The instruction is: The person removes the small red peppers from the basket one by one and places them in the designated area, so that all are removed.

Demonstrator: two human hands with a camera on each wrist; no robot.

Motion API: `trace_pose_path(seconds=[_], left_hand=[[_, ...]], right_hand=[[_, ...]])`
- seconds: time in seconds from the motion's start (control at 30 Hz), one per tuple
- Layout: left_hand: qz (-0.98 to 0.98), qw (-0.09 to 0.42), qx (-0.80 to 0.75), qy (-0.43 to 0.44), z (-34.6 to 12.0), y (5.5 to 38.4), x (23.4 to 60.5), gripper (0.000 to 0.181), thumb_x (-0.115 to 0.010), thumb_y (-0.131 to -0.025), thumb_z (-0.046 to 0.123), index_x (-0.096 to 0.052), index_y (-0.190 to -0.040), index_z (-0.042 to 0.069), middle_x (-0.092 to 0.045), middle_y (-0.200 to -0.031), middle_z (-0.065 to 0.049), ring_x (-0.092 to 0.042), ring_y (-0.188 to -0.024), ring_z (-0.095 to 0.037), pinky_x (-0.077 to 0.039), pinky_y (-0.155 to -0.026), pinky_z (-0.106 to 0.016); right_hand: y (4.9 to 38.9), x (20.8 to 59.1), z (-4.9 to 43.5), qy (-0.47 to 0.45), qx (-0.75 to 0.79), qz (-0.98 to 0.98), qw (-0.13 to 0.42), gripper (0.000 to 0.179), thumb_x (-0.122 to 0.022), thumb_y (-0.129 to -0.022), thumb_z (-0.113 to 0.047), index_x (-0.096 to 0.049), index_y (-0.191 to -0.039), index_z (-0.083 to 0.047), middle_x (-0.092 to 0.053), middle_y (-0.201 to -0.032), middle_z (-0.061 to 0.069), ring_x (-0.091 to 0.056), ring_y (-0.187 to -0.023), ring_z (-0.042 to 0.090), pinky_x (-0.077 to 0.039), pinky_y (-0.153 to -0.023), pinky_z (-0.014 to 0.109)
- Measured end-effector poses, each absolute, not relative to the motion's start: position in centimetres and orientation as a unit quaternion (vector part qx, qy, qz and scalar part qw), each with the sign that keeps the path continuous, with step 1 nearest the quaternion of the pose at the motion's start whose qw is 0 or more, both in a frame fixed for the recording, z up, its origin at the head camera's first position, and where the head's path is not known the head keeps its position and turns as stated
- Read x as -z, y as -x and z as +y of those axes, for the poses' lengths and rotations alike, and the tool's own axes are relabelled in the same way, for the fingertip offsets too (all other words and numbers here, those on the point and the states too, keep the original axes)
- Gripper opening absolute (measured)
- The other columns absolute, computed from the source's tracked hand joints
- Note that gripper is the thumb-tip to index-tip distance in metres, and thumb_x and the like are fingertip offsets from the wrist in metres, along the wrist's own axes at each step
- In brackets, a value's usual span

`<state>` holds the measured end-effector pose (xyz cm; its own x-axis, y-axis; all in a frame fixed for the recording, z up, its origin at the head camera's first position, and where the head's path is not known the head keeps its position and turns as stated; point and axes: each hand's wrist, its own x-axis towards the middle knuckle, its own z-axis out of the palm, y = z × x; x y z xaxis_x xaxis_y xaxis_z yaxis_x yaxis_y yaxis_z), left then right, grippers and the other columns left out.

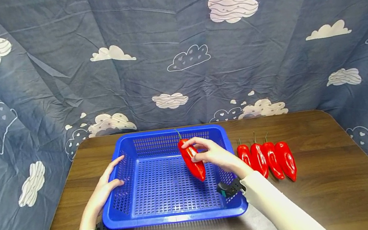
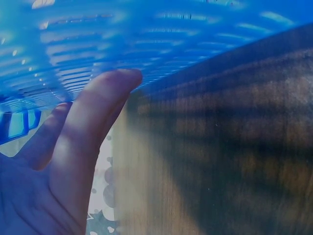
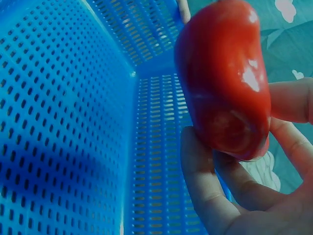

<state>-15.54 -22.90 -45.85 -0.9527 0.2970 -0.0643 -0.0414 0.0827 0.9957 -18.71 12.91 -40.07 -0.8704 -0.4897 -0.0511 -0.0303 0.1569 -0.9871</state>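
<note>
A long red chili pepper [image 1: 190, 159] with a green stem is held above the floor of a blue plastic basket [image 1: 176, 217]. My right hand [image 1: 213, 154] grips it between thumb and fingers, stem pointing away and tip towards me. The right wrist view shows the glossy pepper [image 3: 225, 73] close up, with fingers [image 3: 200, 181] curled round its side. At the basket's left side, my left hand [image 1: 102, 189] holds the rim. In the left wrist view, fingers of that hand [image 2: 78, 132] lie against the basket's slotted outer wall [image 2: 161, 34].
Several more red peppers [image 1: 272, 159] lie side by side on the wooden table [image 1: 327, 172], right of the basket; my right forearm partly covers the nearest. A grey-blue cloth [image 1: 168, 23] with white clouds hangs behind and beside the table.
</note>
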Motion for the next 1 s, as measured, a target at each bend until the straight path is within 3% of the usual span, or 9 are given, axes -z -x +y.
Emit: trace_pose_path(seconds=[1.0], left_hand=[[0.728, 0.125, -0.667, -0.093, -22.9, 15.5, 45.9, 0.072, -0.046, -0.085, -0.005, -0.023, -0.151, 0.015, -0.027, -0.145, -0.028, -0.044, -0.112, -0.044, -0.051, -0.078, -0.045]], right_hand=[[18.0, 38.7, 18.4, 0.139, 0.62, 0.754, 0.165, 0.043, -0.057, -0.087, -0.001, -0.052, -0.13, -0.004, -0.055, -0.118, 0.022, -0.057, -0.092, 0.026, -0.052, -0.072, 0.034]])
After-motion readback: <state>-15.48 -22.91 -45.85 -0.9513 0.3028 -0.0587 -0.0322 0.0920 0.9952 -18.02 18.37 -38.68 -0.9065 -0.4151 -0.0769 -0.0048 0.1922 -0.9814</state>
